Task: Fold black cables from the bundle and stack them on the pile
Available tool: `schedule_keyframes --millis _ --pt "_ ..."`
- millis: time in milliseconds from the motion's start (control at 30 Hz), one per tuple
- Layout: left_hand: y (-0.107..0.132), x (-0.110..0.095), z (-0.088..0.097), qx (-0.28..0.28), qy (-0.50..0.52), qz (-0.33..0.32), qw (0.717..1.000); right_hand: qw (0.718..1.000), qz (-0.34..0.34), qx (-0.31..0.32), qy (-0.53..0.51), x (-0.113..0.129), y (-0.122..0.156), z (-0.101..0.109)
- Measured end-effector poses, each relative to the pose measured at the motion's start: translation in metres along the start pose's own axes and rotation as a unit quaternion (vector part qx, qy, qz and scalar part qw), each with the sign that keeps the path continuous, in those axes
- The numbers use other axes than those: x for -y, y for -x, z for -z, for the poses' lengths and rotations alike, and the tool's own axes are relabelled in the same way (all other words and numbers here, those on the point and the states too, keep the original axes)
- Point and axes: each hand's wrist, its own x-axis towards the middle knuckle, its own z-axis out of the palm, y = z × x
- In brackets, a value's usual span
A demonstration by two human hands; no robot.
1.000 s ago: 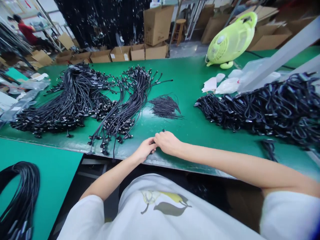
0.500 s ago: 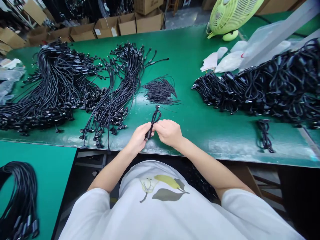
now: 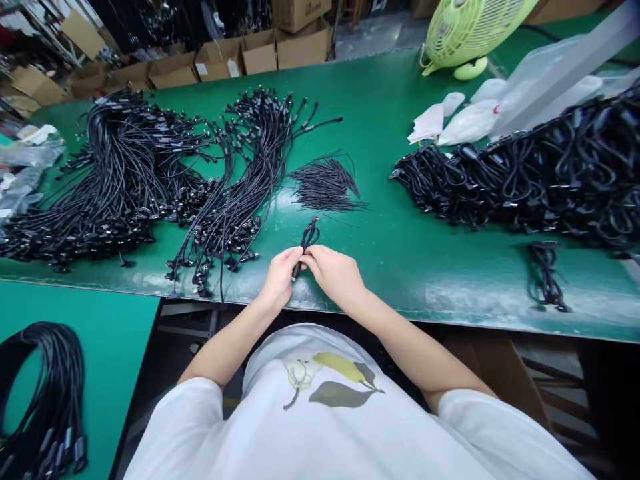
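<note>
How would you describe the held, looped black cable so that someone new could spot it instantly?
Find the glossy green tabletop, then the person's bare left hand and bare right hand meeting near its front edge. The looped black cable juts forward from between them. Unlike the black cables heaped to either side, it alone is held.

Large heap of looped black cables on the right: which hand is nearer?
Right. The right hand is apart from the heap, to its left; the left hand is farther left.
</note>
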Motion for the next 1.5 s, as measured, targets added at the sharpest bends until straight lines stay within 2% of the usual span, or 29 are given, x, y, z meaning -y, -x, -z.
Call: schedule_keyframes --millis 100,200,300,400,500,567,600,633,667,733,767,800,833,867,933,967,1000,1033,1067,1133,1200,1267,1333,1400,1433,1500 --pt "0.0 0.005 0.001 -0.003 0.038 0.012 0.999 1.0 0.01 0.002 0.015 -0.003 0.0 -0.002" --pt "0.0 0.006 0.0 -0.022 0.067 0.017 0.997 0.998 0.044 -0.039 0.036 -0.005 0.002 -0.006" --pt "0.001 0.002 -0.002 -0.016 0.07 0.02 0.997 0.989 0.093 -0.087 0.075 -0.007 0.003 -0.008" --pt "0.002 0.0 -0.003 -0.02 0.055 0.014 0.998 0.983 0.12 -0.094 0.099 -0.01 0.002 -0.006" --pt "0.003 0.002 -0.004 -0.014 0.026 0.01 1.0 0.991 0.117 -0.063 0.029 -0.013 -0.002 -0.002" --pt "0.004 0.004 -0.004 0.009 -0.005 -0.027 1.0 0.99 0.077 -0.042 -0.11 -0.015 -0.005 -0.002" --pt "0.004 0.004 -0.003 0.017 -0.03 -0.062 0.997 0.978 0.041 -0.032 -0.203 -0.015 -0.006 -0.002" --pt "0.005 0.003 -0.001 0.02 -0.062 -0.103 0.993 0.953 -0.003 -0.019 -0.304 -0.015 -0.006 -0.003" --pt "0.006 0.001 0.001 0.02 -0.102 -0.145 0.984 0.914 -0.052 0.001 -0.402 -0.015 -0.007 -0.005" --pt "0.012 -0.008 0.007 0.033 -0.196 -0.214 0.956 0.814 -0.141 0.058 -0.56 -0.017 -0.007 -0.009" --pt "0.015 -0.013 0.01 0.061 -0.245 -0.236 0.939 0.77 -0.172 0.084 -0.609 -0.018 -0.007 -0.011" --pt "0.019 -0.018 0.013 0.103 -0.292 -0.248 0.918 0.742 -0.191 0.098 -0.635 -0.02 -0.007 -0.011" --pt "0.022 -0.022 0.015 0.153 -0.336 -0.252 0.895 0.74 -0.196 0.097 -0.636 -0.022 -0.006 -0.01" --pt "0.025 -0.025 0.017 0.198 -0.375 -0.246 0.872 0.766 -0.185 0.081 -0.61 -0.023 -0.005 -0.008" --pt "0.026 -0.026 0.019 0.24 -0.431 -0.215 0.843 0.869 -0.121 0.014 -0.479 -0.024 -0.002 0.001" --pt "0.024 -0.025 0.02 0.231 -0.44 -0.194 0.846 0.919 -0.07 -0.02 -0.387 -0.022 0.001 0.006" --pt "0.021 -0.023 0.02 0.215 -0.431 -0.172 0.859 0.954 -0.012 -0.044 -0.295 -0.019 0.004 0.011" --pt "0.018 -0.021 0.02 0.204 -0.403 -0.146 0.88 0.973 0.045 -0.053 -0.218 -0.015 0.008 0.015" --pt "0.014 -0.021 0.021 0.196 -0.359 -0.118 0.905 0.98 0.097 -0.048 -0.166 -0.01 0.011 0.018" --pt "0.01 -0.025 0.022 0.177 -0.244 -0.068 0.951 0.977 0.163 -0.006 -0.138 -0.003 0.017 0.018" --pt "0.012 -0.034 0.025 0.159 -0.157 -0.053 0.973 0.969 0.162 0.042 -0.18 -0.002 0.018 0.013" --pt "0.022 -0.041 0.027 0.18 -0.164 -0.083 0.966 0.962 0.112 0.071 -0.238 -0.01 0.013 0.005" --pt "0.032 -0.039 0.026 0.254 -0.255 -0.102 0.927 0.965 0.049 0.062 -0.251 -0.021 0.006 -0.001" --pt "0.038 -0.027 0.023 0.285 -0.342 -0.09 0.891 0.979 0.012 0.029 -0.202 -0.031 -0.001 -0.005" --pt "0.038 -0.019 0.022 0.274 -0.356 -0.073 0.89 0.985 0.008 0.016 -0.171 -0.033 -0.003 -0.005" --pt "0.032 -0.003 0.021 0.221 -0.31 -0.021 0.924 0.991 0.029 0.012 -0.127 -0.033 -0.001 -0.006"
